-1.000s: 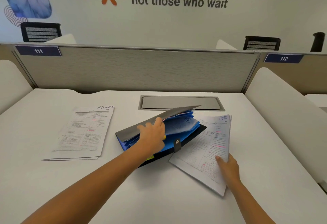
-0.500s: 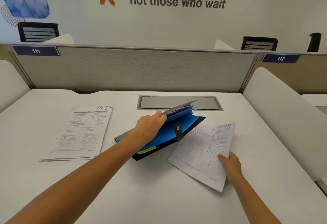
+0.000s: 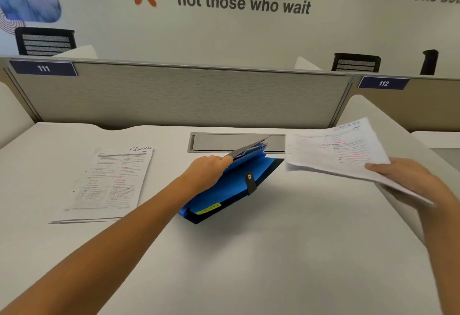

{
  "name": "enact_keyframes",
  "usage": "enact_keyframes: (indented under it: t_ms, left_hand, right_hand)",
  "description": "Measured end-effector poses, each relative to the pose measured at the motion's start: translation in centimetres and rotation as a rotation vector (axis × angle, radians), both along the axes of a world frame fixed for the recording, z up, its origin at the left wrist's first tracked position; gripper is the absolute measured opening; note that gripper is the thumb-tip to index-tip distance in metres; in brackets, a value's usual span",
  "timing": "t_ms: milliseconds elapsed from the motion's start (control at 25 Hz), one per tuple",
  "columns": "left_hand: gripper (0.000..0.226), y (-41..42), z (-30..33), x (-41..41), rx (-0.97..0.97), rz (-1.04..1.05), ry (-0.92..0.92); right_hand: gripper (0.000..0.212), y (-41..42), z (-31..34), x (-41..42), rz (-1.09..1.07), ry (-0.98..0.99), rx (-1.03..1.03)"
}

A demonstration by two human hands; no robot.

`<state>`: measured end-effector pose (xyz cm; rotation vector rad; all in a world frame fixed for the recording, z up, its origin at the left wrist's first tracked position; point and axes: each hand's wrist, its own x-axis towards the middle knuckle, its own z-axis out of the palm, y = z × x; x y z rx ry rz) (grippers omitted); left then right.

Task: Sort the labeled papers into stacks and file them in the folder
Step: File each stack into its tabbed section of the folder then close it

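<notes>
A blue expanding folder [image 3: 231, 188] with a black cover lies at the middle of the white desk [image 3: 249, 265]. A yellow tab reading SPORTS [image 3: 208, 208] shows at its near edge. My left hand [image 3: 206, 171] grips the grey front flap and several dividers, holding them lifted. My right hand [image 3: 403, 175] grips the near corner of a stack of printed papers [image 3: 336, 150] marked SPORTS, held in the air to the right of the folder. A second stack marked FINANCE [image 3: 109, 185] lies flat on the desk at the left.
A grey cable hatch [image 3: 211, 141] sits in the desk behind the folder. A grey partition [image 3: 174, 95] with plates 111 and 112 closes the far edge. White curved side panels stand at the left and at the right [image 3: 373, 113].
My right hand has lifted the SPORTS papers off the desk and carried them up and to the right. My left hand has kept the folder's flap raised.
</notes>
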<state>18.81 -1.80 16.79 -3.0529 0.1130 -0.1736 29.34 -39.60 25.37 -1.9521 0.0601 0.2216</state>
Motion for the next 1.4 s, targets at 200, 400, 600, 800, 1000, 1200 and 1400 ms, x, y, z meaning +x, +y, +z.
enact_keyframes:
  t_ms: [200, 400, 600, 800, 1000, 1200, 1400]
  left_hand:
    - [0.029, -0.6, -0.3, 0.0, -0.153, 0.048, 0.026]
    - [0.023, -0.9, 0.5, -0.1, -0.244, 0.034, 0.071]
    - [0.017, -0.5, 1.7, -0.5, -0.292, -0.02, 0.117]
    - [0.018, -0.4, 2.3, -0.5, -0.322, -0.054, 0.085]
    - [0.02, -0.9, 2.3, -0.3, -0.327, -0.044, 0.075]
    - [0.022, -1.8, 2.4, -0.3, -0.325, -0.02, 0.048]
    - [0.022, -3.1, 2.0, -0.1, -0.313, 0.014, -0.003]
  right_hand:
    - [0.025, 1.5, 2.1, -0.9, 0.422, 0.178, -0.291]
    - [0.008, 5.8, 1.7, -2.2, 0.455, 0.165, -0.475]
    - [0.009, 9.6, 0.4, -2.1, 0.286, 0.079, -0.439]
    - [0.019, 13.5, -2.1, -3.8, 0.086, 0.129, 0.042]
    - [0.025, 16.0, -4.9, -5.9, 0.044, -0.1, -0.161]
    - [0.018, 18.3, -6.7, -8.1, 0.104, -0.195, -0.253]
    - [0.019, 21.4, -8.7, -8.7, 0.208, -0.116, -0.179]
